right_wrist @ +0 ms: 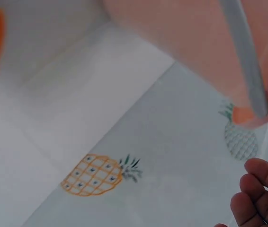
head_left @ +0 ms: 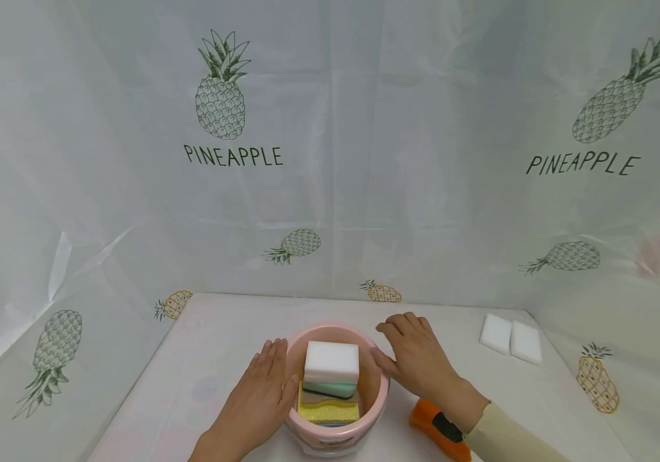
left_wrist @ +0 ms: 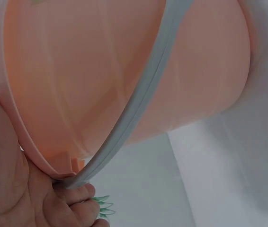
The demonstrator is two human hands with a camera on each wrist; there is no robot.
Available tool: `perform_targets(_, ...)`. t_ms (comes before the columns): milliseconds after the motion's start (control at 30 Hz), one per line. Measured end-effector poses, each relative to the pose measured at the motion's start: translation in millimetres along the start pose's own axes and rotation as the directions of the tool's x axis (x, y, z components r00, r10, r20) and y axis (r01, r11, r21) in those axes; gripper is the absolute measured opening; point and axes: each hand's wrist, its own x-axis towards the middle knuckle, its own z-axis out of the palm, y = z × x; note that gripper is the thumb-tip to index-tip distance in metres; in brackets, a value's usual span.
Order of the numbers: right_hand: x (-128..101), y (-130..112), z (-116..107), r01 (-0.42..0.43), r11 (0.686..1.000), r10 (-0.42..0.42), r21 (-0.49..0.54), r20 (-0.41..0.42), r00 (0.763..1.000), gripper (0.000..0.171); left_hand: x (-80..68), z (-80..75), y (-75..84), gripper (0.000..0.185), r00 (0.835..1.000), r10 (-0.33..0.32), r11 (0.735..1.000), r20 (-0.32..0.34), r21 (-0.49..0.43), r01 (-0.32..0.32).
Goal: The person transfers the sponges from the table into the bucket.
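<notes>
The round pink plastic bucket (left_wrist: 115, 61) stands upright at the near middle of the worktop (head_left: 191, 359). It contains a white foam block (head_left: 332, 360) resting above a green sponge (head_left: 332, 389) and a yellow sponge (head_left: 330, 414).

Left hand (head_left: 257, 391): fingers extended, palm against the rim; not clamped. Right hand (head_left: 419, 356): fingers apart and slightly bent, thumb at the opposite rim, nothing gripped; thumb contact cannot be confirmed.

Handling, as judged: light load, stiff smooth wall, perhaps slippery; contents soft and compressible, not fragile. Recommended hold: both sides of the rim, or the grey curved handle (left_wrist: 138, 94) hanging across the outer wall.

Surface: pale, smooth covering. An orange-and-black item (head_left: 425, 417) lies beneath the right forearm; two white rectangular pads (head_left: 495, 332) lie at far right.

Room: pale, creased sheeting (head_left: 393, 128) with pineapple prints encloses the back and sides.
</notes>
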Motion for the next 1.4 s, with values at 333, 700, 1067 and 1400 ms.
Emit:
perform_targets(333,-53.4,28.4,-2.9,-0.053,0.993,0.059,-0.109,0.049,0.997,0.041,-0.7,3.0,-1.6,0.065,1.000,-0.005,1.000,0.007,-0.005,0.005)
perform_targets(700,-117.2,34.1,-1.1,-0.012,0.979,0.047,-0.202,0.171,0.984,0.055,0.4,2.7,-0.7,0.066,1.000,-0.017,1.000,0.017,-0.025,0.018)
perform_targets(1067,-161.8,34.1,4.4,-0.118,0.972,0.161,-0.204,0.214,0.963,0.065,2.4,2.7,-1.6,0.067,1.000,-0.022,0.999,0.016,-0.026,0.023)
perform_targets(1400,-179.7,40.9,10.7,-0.180,0.959,0.228,-0.220,0.218,0.949,0.058,3.4,2.3,-1.9,0.066,1.000,-0.020,1.000,0.024,-0.013,0.021)
